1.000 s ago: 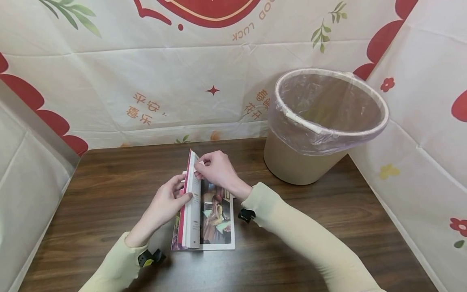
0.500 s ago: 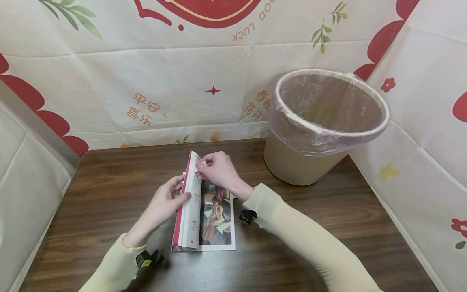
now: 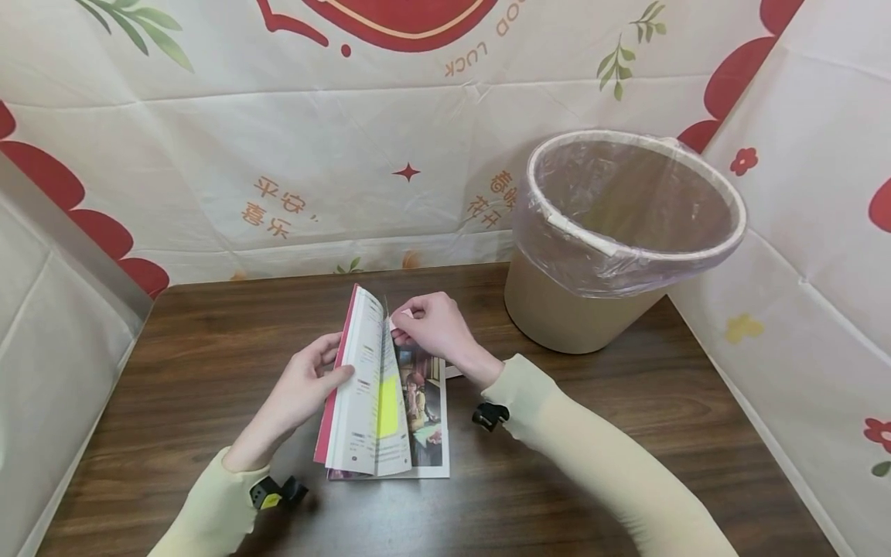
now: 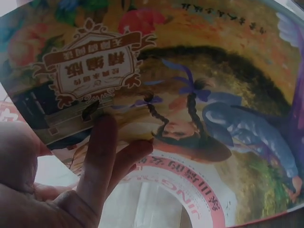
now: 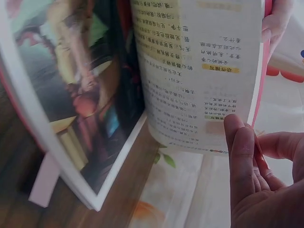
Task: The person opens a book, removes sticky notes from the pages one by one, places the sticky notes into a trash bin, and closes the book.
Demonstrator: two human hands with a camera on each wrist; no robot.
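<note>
An open paperback book [image 3: 362, 418] rests on the wooden table, its left-hand pages and red-edged cover raised. My left hand [image 3: 306, 387] holds that raised part, thumb on the page side; in the left wrist view its fingers lie against the illustrated cover [image 4: 190, 118]. My right hand [image 3: 435, 325] pinches a small pale pink paper slip [image 3: 405, 314] by the book's top edge; whether it is joined to a page I cannot tell. A yellow patch, like a sticky note [image 3: 387, 406], shows on a partly lifted page. Right of it lies a colour picture page [image 3: 425, 410].
Another pale strip [image 3: 454, 372] sticks out from the book's right side. A beige waste bin [image 3: 557, 309] lined with a clear plastic bag stands at the back right. Printed cloth [image 3: 334, 155] hangs behind the table [image 3: 230, 333].
My right hand has moved right with the slip, and my left hand slightly left. The pages have spread apart, and the yellow patch has come into view.
</note>
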